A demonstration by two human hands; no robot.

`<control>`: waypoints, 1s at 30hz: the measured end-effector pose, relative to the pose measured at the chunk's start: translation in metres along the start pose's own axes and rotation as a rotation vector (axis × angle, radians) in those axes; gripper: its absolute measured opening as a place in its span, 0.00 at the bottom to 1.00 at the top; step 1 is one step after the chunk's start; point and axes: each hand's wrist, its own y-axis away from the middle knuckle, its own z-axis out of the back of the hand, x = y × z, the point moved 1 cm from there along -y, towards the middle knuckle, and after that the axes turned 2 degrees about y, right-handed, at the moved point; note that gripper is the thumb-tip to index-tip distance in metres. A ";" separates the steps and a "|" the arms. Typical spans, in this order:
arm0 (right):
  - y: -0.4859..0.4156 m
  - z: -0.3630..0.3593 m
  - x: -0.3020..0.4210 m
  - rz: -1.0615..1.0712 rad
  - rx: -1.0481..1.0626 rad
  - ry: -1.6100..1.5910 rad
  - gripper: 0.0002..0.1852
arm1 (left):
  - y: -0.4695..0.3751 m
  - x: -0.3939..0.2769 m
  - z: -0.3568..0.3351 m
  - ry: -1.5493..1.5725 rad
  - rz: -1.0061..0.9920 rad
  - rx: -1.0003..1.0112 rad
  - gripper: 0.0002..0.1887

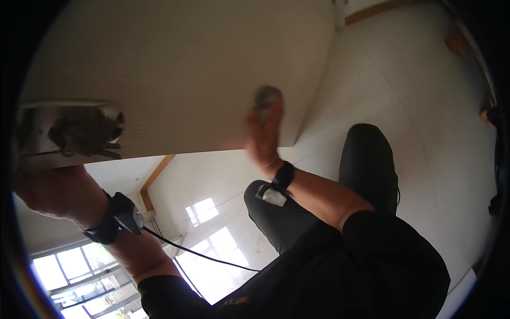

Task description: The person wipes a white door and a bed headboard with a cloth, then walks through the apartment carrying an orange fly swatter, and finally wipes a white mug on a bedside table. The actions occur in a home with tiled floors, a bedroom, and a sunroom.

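A pale door panel (191, 79) with a faint grain fills the upper left. My right hand (266, 135) is over its face near the lower free corner, blurred, holding a small grey-brown object (267, 95). Blur hides what that object is, and whether it touches the panel. At the far left, a shiny metal lock plate (79, 127) is mounted near the door's edge, with dark reflections on it. My left hand (51, 191) is at that edge, just below the plate. Its fingers are hidden behind the door, so its grip does not show.
Glossy pale floor tiles (398, 79) extend under the door and around my bent knees (366, 159). A black cable (199, 255) runs from the left wrist device (125, 213) to my body. Brown skirting (157, 175) edges the wall; bright windows (71, 267) are lower left.
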 end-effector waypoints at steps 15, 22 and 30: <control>0.127 0.064 -0.231 -0.890 -0.143 0.068 0.29 | 0.006 0.044 0.089 -1.596 -0.797 0.088 0.16; 0.046 -0.037 -0.116 -0.170 -0.355 0.452 0.28 | 0.086 0.048 0.149 -0.832 -0.519 -0.045 0.21; 0.030 -0.127 0.117 0.810 0.119 0.000 0.27 | 0.085 0.057 0.200 -0.746 -0.356 0.009 0.35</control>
